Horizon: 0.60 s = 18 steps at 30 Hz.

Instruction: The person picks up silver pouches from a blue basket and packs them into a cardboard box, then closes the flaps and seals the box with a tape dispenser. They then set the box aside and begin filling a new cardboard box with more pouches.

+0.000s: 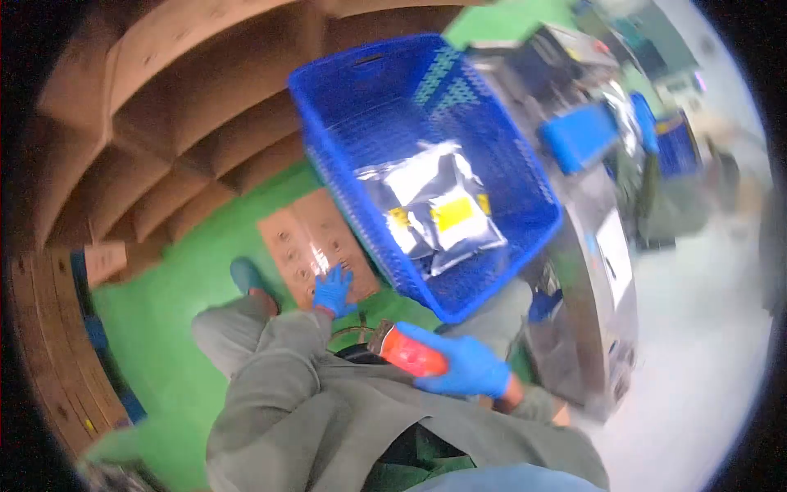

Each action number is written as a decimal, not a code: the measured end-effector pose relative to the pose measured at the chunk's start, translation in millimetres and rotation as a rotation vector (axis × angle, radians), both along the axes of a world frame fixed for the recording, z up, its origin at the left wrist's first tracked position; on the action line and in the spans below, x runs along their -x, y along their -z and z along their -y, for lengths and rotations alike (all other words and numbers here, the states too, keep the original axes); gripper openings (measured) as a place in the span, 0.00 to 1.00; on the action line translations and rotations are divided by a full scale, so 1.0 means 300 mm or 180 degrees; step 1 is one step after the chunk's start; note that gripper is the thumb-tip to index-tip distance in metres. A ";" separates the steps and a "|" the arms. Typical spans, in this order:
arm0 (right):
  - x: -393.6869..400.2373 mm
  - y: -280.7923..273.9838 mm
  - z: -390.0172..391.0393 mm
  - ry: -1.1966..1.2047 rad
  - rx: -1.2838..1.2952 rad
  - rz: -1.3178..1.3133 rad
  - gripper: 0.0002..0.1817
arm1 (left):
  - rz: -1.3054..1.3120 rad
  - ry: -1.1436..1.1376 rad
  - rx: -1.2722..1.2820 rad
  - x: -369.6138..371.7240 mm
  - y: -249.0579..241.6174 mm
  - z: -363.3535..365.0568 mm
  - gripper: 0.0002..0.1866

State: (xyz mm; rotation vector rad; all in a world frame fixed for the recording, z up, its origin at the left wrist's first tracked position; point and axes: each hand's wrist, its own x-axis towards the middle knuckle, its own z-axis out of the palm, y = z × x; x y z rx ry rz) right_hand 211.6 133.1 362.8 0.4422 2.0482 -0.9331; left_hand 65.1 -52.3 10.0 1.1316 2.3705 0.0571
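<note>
The right hand (466, 365), in a blue glove, is wrapped around an orange-red handheld device (407, 350); the fingers close over its rear half while its front end, with a paler tip, sticks out toward the left hand. The device sits low in the view, just above the person's grey jacket (328, 410) and just below the near corner of a blue plastic crate (361, 98).

The left hand (334, 291), also in a blue glove, has its fingers spread and lies flat against a brown cardboard sheet (307, 238) with a pattern of small holes, at the sheet's near edge. It holds nothing; the palm and fingertips seem to press on the cardboard, though the blur makes the contact hard to confirm. The cardboard sheet lies on the green floor (180, 295), its far right edge tucked against the left wall of the crate.

The crate is tilted toward the camera, its mesh walls open at the top. Inside, toward its near right corner, lie several silver foil pouches (426, 205), overlapping each other; at least two carry yellow labels. The crate's right side rests by a metal machine or bench (607, 271), which is blurred.

To the left, rows of open cardboard boxes (180, 123) stand stacked along the floor's far left edge. A blue shoe (246, 275) shows on the floor just left of the cardboard sheet, beside the person's grey trouser leg (225, 332).
</note>
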 end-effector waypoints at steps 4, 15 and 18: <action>-0.161 -0.095 -0.203 0.1394 0.0501 -0.2746 0.48 | -0.0343 0.0169 0.0044 0.219 -0.012 -0.065 0.50; -0.283 0.347 -1.173 0.1793 -0.4125 -0.2800 0.43 | -0.0575 0.1047 -0.0185 0.148 0.269 -0.213 0.61; -0.220 0.349 -1.121 0.1910 -0.3960 -0.2383 0.43 | 0.0188 0.0901 0.0416 0.189 0.244 -0.250 0.60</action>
